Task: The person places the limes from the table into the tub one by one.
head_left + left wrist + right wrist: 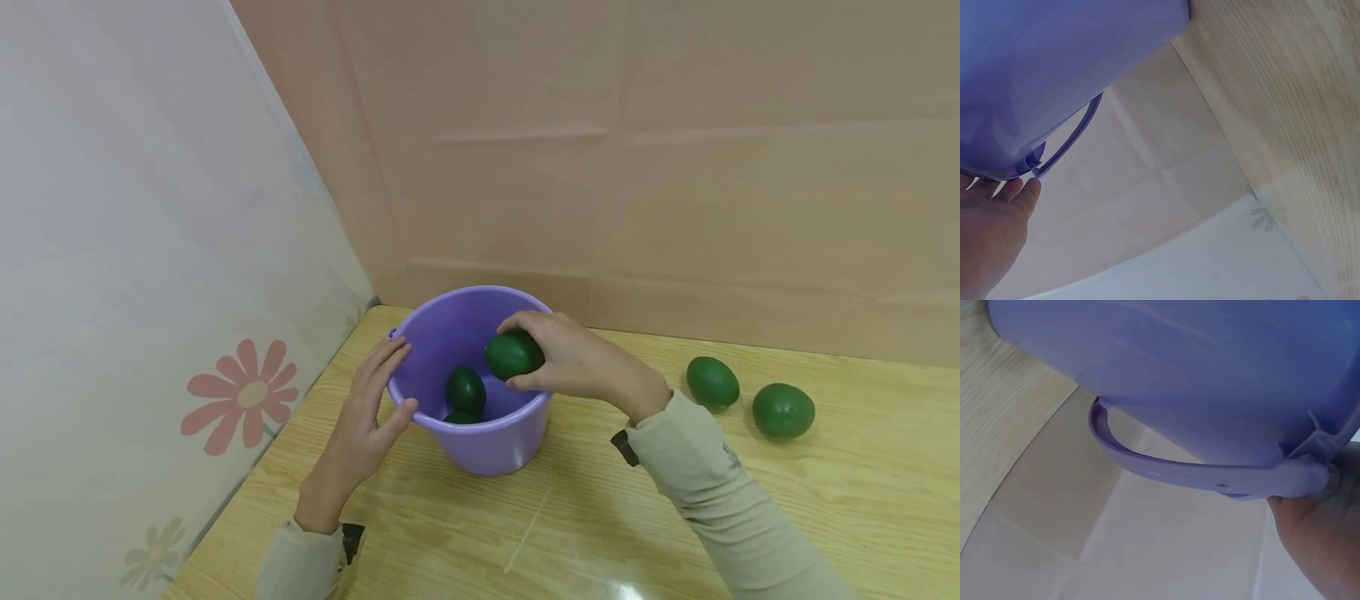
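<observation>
A purple bucket (480, 442) stands on the wooden table (585, 517) near the back left corner. Two dark green avocados (466, 390) lie inside it. My right hand (558, 354) grips another green avocado (513, 354) over the bucket's right rim. My left hand (371, 408) rests against the bucket's left rim with straight fingers, thumb on the outer wall. In the left wrist view the bucket wall (1054, 69) fills the top, with my left hand (991, 225) below it. The right wrist view shows the bucket (1197, 369) and its handle (1172, 469).
Two more green avocados (712, 382) (783, 410) lie on the table to the right. A white panel with flower prints (240, 396) stands along the left side, and a beige wall (637, 167) closes the back.
</observation>
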A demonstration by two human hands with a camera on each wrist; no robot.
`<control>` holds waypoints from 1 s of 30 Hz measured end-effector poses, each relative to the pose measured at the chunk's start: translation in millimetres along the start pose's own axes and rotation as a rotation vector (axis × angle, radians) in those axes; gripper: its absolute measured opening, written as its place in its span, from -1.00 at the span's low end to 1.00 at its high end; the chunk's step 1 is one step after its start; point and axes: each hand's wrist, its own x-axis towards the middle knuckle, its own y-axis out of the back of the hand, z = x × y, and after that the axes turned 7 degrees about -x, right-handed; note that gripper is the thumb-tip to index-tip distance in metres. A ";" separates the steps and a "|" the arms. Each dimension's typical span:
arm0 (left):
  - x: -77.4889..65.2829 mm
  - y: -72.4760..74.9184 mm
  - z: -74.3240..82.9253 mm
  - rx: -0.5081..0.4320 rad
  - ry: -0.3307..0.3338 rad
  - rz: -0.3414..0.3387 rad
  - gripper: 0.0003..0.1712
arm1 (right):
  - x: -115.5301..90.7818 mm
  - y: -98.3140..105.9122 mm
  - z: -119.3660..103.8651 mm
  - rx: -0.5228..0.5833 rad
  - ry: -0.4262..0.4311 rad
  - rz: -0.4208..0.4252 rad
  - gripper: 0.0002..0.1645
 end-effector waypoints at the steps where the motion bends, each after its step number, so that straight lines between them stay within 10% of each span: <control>1: 0.1 -0.1 0.1 0.000 0.000 0.000 -0.32 | -0.1 0.2 -0.5 0.000 -0.001 -0.004 -0.34; 30: 0.3 -0.9 1.1 -0.009 -0.010 0.000 -0.33 | -2.9 -1.0 0.8 -0.043 0.091 0.029 -0.46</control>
